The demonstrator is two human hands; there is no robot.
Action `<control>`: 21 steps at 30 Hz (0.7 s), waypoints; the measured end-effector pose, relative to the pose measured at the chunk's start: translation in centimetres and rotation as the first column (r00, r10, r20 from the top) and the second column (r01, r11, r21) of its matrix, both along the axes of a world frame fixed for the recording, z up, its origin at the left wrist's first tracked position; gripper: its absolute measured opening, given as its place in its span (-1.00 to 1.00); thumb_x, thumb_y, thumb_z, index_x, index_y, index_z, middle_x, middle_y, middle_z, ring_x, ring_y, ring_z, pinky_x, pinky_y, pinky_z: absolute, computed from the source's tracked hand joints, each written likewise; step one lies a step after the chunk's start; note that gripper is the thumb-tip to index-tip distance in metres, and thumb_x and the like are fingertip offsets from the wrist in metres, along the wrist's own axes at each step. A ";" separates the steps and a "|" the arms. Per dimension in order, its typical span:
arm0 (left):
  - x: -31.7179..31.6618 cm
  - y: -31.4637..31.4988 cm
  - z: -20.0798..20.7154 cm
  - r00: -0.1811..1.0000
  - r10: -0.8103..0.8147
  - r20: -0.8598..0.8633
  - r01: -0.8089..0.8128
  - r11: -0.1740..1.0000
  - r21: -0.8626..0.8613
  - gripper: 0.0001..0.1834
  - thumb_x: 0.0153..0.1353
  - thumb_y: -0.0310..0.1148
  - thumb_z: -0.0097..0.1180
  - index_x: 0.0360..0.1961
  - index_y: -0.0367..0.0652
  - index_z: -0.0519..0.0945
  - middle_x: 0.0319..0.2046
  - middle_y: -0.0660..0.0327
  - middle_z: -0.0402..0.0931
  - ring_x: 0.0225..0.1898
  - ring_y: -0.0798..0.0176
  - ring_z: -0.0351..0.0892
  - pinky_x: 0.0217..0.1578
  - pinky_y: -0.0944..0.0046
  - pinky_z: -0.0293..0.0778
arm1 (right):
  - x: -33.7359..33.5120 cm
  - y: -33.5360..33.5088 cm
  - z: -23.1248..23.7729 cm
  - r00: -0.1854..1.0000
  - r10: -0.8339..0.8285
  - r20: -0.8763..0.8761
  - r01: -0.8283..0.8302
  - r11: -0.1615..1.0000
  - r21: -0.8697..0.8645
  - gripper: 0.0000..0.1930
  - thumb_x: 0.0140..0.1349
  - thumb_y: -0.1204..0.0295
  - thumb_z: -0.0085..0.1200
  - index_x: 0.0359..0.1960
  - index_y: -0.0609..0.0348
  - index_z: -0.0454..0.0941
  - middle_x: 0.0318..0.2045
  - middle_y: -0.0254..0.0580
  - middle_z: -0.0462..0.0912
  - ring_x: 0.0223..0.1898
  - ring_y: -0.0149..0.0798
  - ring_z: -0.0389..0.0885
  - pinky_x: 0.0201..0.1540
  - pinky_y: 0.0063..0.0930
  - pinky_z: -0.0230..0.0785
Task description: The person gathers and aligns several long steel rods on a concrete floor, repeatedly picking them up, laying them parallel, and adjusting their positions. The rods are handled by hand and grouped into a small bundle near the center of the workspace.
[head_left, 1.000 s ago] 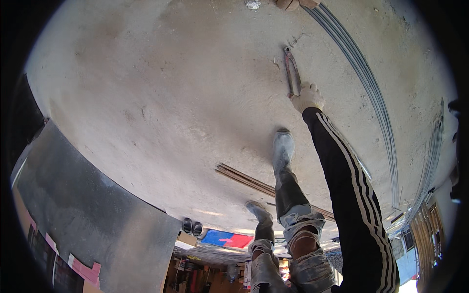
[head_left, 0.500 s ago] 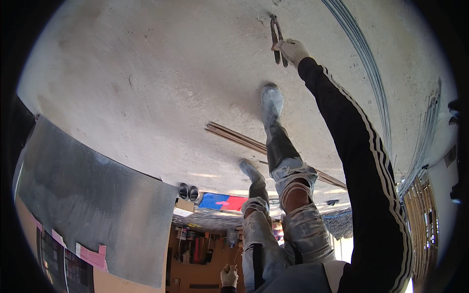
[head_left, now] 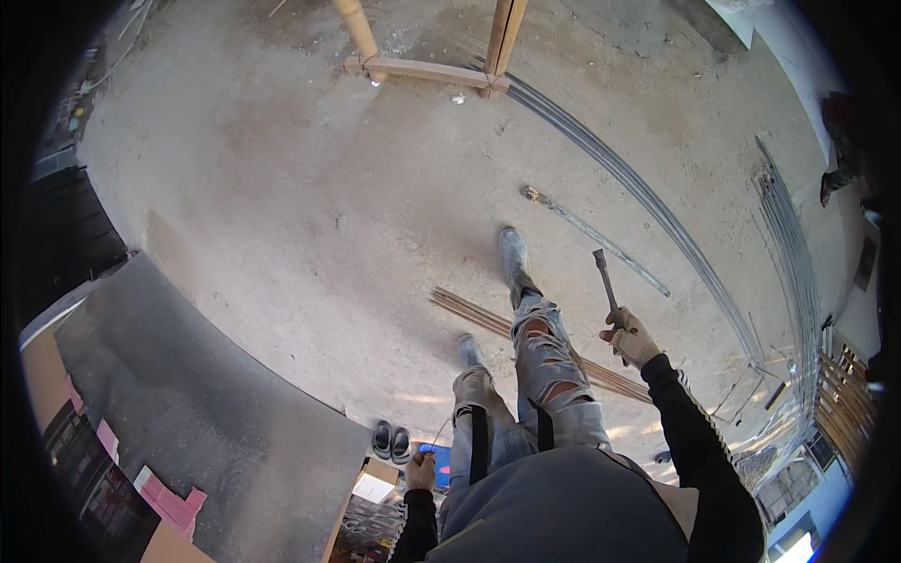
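Note:
In my right hand, gloved in off-white with fingertips showing, is a pair of dark metal pincers. The fingers close round the handles, and the head points up and away over the floor. Lower and to the left, my left hand is gloved too, closed beside my thigh. A thin wire appears to stick up out of its fingers; the rest of it is hidden in the grip. Nearest the pincers on the floor lies a long grey metal bar with a rusty end.
Brown rods lie across the floor by my boots. Long bundles of steel bars curve along the right. A wooden frame stands ahead. At left is a dark sheet, near black shoes and a cardboard box.
My right hand has come back toward my body with the pincers, from far ahead. My left hand is higher in view. The view has shifted, bringing in the wooden frame and the grey bar.

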State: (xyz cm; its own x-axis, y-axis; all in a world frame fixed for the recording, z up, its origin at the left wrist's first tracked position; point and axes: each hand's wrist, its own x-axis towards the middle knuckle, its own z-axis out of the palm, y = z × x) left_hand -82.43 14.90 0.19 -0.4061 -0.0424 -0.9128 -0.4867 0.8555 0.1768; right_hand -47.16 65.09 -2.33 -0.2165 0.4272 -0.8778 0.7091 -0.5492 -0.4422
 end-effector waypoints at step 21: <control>-6.9 -2.6 -2.8 0.553 -0.685 -0.475 0.833 0.453 0.317 -0.76 0.27 -0.24 0.14 -0.36 -0.19 0.69 -0.50 0.11 0.62 -0.43 0.17 0.60 -0.34 0.13 0.48 | 9.4 -68.7 4.6 0.561 -0.796 0.228 0.821 0.570 -0.033 -0.87 0.29 0.31 0.14 -0.36 0.03 0.51 -0.63 -0.24 0.47 -0.70 -0.13 0.51 -0.63 -0.09 0.43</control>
